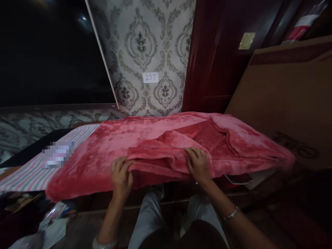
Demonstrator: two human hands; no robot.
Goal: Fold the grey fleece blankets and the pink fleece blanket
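Observation:
A plush pinkish-red blanket (124, 135) is spread across the surface in front of me, its near part gathered in loose folds. My left hand (121, 173) grips the near edge of a fold, thumb and fingers closed on the cloth. Further right, my right hand (198, 164) is closed on the same folded layer, its fingers over the top. Between the two hands the edge hangs in soft creases. To the right of my right hand, a turned-back flap shows a darker red side.
A striped cloth (28, 173) lies under the blanket's left end, with a blurred item on it. A dark television screen (52, 52) hangs at the left. A large cardboard box (290, 97) stands at the right. Papers and packets (55, 221) clutter the lower left.

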